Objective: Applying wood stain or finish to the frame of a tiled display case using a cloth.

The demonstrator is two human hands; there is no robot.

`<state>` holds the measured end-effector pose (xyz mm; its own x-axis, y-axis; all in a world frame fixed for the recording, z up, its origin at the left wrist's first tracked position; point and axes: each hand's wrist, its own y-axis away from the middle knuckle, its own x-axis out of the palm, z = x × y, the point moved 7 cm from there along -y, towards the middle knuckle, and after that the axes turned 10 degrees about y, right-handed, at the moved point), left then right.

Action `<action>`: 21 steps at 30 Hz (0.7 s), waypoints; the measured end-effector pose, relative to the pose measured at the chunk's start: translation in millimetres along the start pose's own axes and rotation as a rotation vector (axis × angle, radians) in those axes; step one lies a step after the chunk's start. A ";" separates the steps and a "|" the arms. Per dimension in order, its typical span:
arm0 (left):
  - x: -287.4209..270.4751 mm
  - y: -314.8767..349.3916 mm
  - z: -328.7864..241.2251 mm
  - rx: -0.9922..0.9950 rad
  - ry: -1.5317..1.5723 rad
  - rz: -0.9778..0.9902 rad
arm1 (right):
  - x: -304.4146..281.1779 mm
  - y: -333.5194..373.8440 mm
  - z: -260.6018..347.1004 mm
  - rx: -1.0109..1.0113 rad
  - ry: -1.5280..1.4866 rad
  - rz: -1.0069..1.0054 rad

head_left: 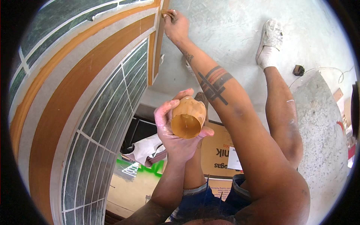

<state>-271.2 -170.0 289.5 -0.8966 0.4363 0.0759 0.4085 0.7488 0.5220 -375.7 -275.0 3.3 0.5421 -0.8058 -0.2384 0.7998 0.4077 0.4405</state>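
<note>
My left hand point(170, 131) holds a small tan cup point(187, 118) tipped toward me, with ochre paint inside it. My right hand point(175, 25) reaches far out and grips a small brush point(167, 13) against the orange-brown painted band point(152, 56) on the wall. The right forearm bears dark striped tattoos. Both hands are smeared with pale paint.
The wall point(108, 108) at left has green marble-look tiles with white lines and curved orange and grey bands. My leg and white shoe point(270, 41) rest on a grey concrete ledge point(318, 123). Below lie a cardboard box point(221, 150), crumpled paper point(144, 148) and a small dark object with a cord point(298, 70).
</note>
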 end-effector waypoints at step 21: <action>-4.8 -1.9 0.1 0.003 -0.022 0.002 | -7.9 -9.5 24.4 -0.086 -0.040 -0.152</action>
<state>-267.7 -173.5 288.0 -0.8920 0.4483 0.0583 0.4106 0.7496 0.5191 -393.9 -283.0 22.2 0.4038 -0.8768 -0.2613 0.8920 0.3137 0.3256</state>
